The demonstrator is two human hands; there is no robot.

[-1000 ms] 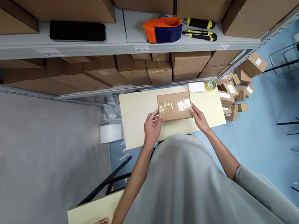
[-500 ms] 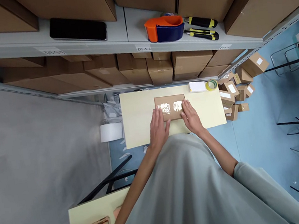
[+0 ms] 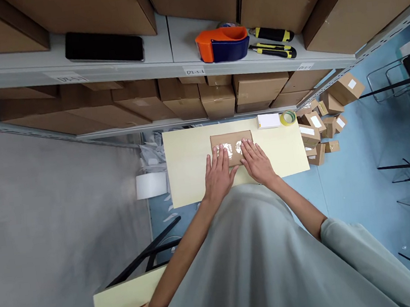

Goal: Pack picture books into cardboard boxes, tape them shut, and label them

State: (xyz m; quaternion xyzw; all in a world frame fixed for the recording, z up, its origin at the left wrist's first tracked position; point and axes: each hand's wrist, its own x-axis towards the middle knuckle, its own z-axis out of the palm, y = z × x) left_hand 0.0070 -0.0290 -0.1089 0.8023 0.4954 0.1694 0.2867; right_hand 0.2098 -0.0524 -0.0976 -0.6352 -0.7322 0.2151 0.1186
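A small brown cardboard box (image 3: 230,139) with shiny clear tape on top lies on the pale yellow table (image 3: 188,170). My left hand (image 3: 218,174) lies flat on the box's near left part, fingers stretched out. My right hand (image 3: 256,161) lies flat on its near right part, fingers spread and pressing down. Both palms cover most of the near half of the box; neither hand holds anything.
A white pad (image 3: 269,120) and a tape roll (image 3: 288,117) sit at the table's far right. On the shelf above are a phone (image 3: 104,46), an orange-blue tape dispenser (image 3: 222,44) and two yellow-black knives (image 3: 273,41). Small boxes (image 3: 317,125) are piled on the floor at right.
My hands left the box's two ends and came to lie flat on its top. The box shifted slightly left and settled on the table.
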